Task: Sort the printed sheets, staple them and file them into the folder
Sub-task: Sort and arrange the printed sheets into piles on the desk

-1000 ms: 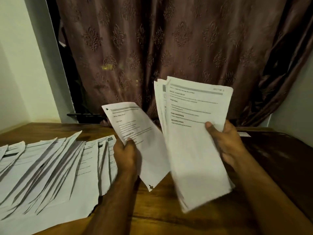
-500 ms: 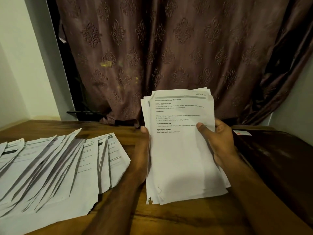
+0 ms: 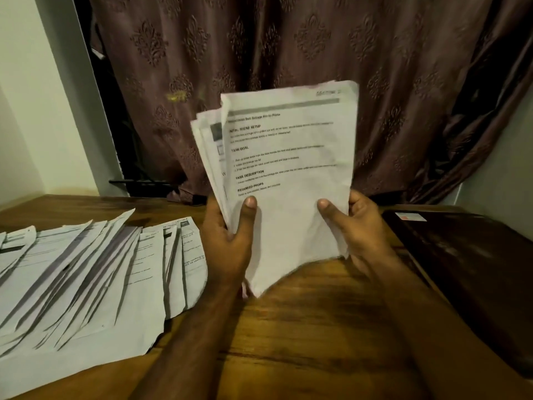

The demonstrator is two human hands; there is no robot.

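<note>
A stack of printed sheets [image 3: 288,157] stands upright above the wooden table [image 3: 302,327], held by both hands. My left hand [image 3: 227,241] grips its lower left edge, thumb on the front page. My right hand [image 3: 354,226] grips the lower right edge, thumb also on the front. The sheets behind fan out slightly to the left. A spread of several more printed sheets [image 3: 86,272] lies fanned out flat on the table at the left. A dark folder [image 3: 473,269] with a small label lies on the table at the right.
A patterned brown curtain [image 3: 288,53] hangs behind the table. A pale wall [image 3: 34,111] rises at the left and another at the right. The table's back edge runs under the curtain.
The single sheet my left hand held apart has been joined to the stack. Both hands have slid down to the stack's lower edges and raised it upright.
</note>
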